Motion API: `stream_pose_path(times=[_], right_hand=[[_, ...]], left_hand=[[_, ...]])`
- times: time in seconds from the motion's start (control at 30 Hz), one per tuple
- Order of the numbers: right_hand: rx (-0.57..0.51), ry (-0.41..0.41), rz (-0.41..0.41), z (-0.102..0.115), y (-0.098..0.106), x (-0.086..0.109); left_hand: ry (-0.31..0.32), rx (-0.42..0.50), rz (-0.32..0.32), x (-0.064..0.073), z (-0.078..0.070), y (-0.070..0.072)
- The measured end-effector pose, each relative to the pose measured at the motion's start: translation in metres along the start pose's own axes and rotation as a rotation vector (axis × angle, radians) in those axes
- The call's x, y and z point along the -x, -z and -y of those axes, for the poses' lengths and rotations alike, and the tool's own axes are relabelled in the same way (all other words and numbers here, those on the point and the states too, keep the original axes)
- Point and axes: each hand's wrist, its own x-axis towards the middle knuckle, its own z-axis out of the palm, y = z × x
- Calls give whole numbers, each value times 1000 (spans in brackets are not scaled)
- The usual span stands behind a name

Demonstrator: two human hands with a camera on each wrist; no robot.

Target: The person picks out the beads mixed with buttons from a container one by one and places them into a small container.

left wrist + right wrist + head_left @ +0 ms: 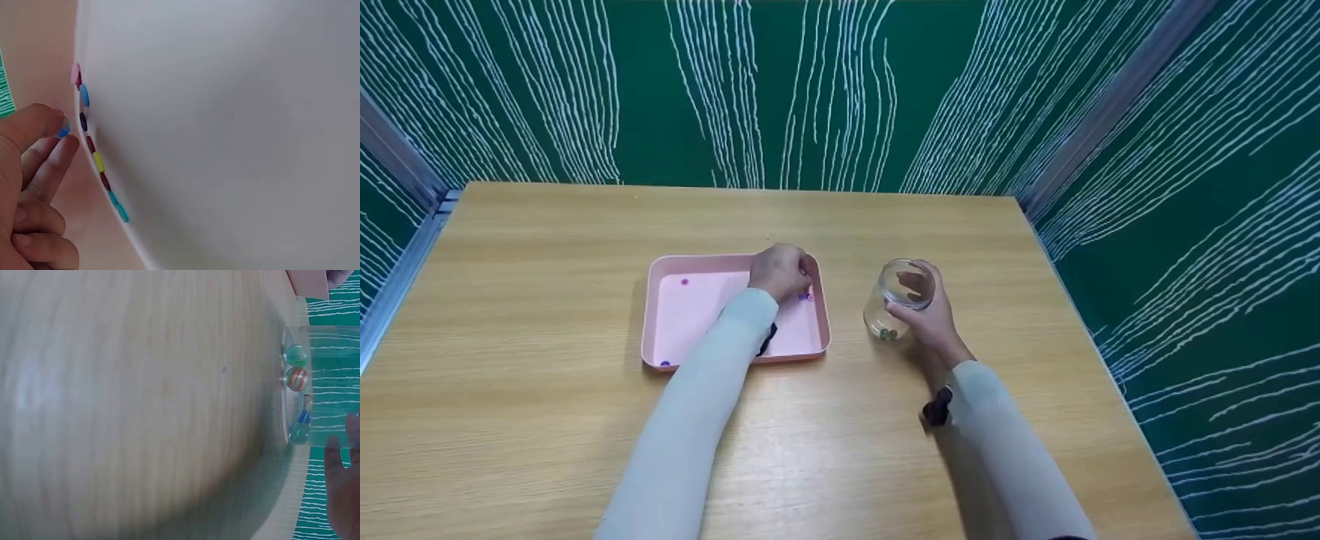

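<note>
My left hand is over the right side of a shallow pink tray. In the left wrist view, its thumb and fingertips pinch a blue glass marble above the tray. Several small coloured discs, pink, blue, yellow and teal among them, lie in a row by the tray's side there. My right hand grips a clear glass jar around its upper part, right of the tray. The jar looks slightly tilted. At its bottom the right wrist view shows several marbles, green, orange-brown and blue.
A wooden table carries the tray and the jar. Green panels with white streaks stand behind the table and at both sides. Single small purple-pink pieces lie in the tray's left part.
</note>
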Motion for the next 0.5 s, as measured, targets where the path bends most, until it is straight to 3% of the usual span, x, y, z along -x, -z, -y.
stream_pose_path(times=[0.2, 0.5], right_hand=[[15, 0, 21, 0, 0, 1], [11, -11, 16, -3, 2, 0]], left_hand=[[-45, -57, -42, 6, -3, 7], [33, 104, -46, 10, -4, 16]])
